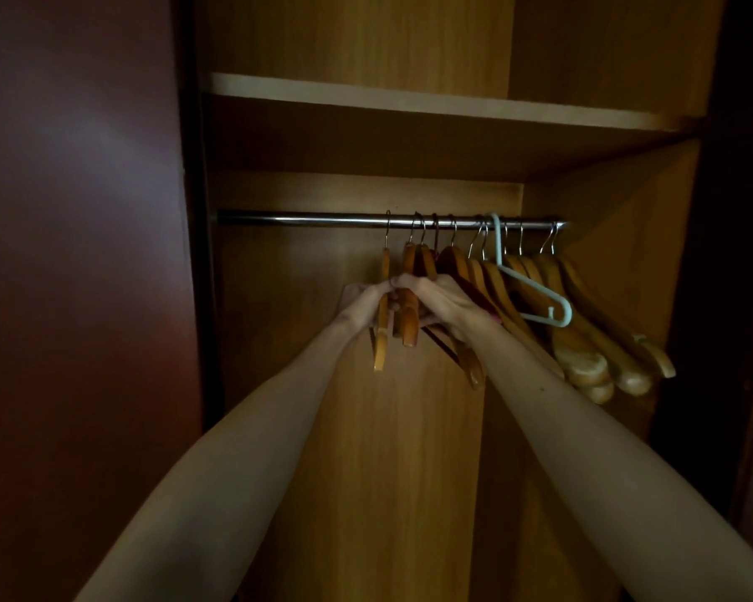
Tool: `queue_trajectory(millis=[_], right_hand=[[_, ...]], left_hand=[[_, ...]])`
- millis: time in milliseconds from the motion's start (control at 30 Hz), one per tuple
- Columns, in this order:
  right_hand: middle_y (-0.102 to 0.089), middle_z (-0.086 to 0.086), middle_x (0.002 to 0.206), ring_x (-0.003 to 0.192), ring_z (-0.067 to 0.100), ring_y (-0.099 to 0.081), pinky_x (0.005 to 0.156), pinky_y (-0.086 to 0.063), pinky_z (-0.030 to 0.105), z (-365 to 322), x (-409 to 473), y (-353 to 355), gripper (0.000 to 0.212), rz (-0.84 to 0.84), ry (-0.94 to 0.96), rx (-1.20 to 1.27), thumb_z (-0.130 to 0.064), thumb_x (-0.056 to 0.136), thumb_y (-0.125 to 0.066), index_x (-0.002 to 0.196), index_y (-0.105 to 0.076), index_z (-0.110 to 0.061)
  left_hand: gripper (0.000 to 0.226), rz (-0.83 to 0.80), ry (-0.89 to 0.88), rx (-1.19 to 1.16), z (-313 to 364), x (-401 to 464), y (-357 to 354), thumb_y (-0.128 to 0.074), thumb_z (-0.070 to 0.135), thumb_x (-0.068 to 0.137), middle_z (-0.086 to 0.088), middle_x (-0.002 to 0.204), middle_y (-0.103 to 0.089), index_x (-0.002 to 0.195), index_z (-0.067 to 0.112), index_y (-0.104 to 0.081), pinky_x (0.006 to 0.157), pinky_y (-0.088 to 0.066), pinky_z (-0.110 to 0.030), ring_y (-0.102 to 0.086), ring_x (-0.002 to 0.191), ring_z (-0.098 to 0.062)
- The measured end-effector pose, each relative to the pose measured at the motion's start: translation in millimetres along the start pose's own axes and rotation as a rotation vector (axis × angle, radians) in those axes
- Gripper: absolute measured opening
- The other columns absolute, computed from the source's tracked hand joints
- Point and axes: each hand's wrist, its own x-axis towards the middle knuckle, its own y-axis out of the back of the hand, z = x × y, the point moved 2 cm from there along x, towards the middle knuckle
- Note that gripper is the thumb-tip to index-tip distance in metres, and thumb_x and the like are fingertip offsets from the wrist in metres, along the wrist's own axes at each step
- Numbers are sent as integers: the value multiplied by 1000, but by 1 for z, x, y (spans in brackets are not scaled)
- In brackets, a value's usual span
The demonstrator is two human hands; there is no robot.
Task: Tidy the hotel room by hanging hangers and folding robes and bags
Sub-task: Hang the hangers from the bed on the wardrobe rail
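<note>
Inside a dim wooden wardrobe, several wooden hangers (583,323) hang by metal hooks from a chrome rail (301,219). A pale green plastic hanger (535,293) hangs among them. My left hand (364,304) grips the leftmost wooden hanger (381,341) just below the rail. My right hand (442,304) holds the adjacent wooden hangers (409,323), fingers curled over their shoulders. Both hands meet at the left end of the bunch.
A wooden shelf (409,99) spans the wardrobe above the rail. A dark reddish door panel (83,254) stands at the left, and a dark edge closes the right side. The rail's left half carries nothing.
</note>
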Motion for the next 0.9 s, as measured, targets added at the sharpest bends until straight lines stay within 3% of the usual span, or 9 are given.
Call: queue_trajectory(millis=[133,267,467,600,700,833,900], right_hand=[[-76,3,81,83,16,-73,84,-59,33,1,-5,5,29,13,-4,-35,-42,93,-62,90,-70,-14],[-73,3,88,81,14,-69,61,-50,23,3,-8,7,34,54,-51,-102,-46,92,-63,99,-68,-13],[-73,1,70,66,13,-71,58,-51,23,19,-21,3,37,168,46,-293,-45,91,-62,79,-73,-12],[-66,-7,60,51,3,-63,51,-47,19,39,-52,0,30,260,156,-357,-43,94,-62,74,-68,-21],[-67,-7,61,52,2,-64,55,-57,26,54,-79,-3,30,332,208,-388,-50,94,-60,81,-68,-24],[-60,-10,59,53,-1,-60,50,-42,11,82,-127,-4,34,347,276,-372,-56,99,-49,81,-60,-29],[-58,-9,61,51,2,-58,50,-41,16,115,-147,-6,42,288,248,-339,-60,100,-42,81,-58,-26]], left_hand=[[34,-35,10,31,1,0,-7,-61,39,96,-2,66,-67,81,9,-69,45,-45,-11,-63,53,-6],[45,-85,44,107,-3,0,-8,-59,52,93,-4,90,-77,102,10,-74,59,-51,-19,-72,80,-11],[49,-138,51,150,-11,-2,-10,-51,61,95,0,90,-78,108,18,-73,69,-54,-23,-74,86,-11],[50,94,-25,83,-32,-15,-20,-51,57,96,0,75,-72,87,12,-71,73,-55,-28,-68,71,-10],[42,281,-77,20,-58,-36,-26,-50,44,101,2,79,-67,92,8,-71,70,-46,-24,-60,72,-8],[33,239,-39,43,-104,-71,-40,-50,32,102,-3,78,-61,93,5,-67,70,-46,-29,-56,70,-12],[30,219,18,49,-131,-93,-52,-52,30,102,0,77,-61,94,6,-68,69,-46,-27,-56,69,-10]])
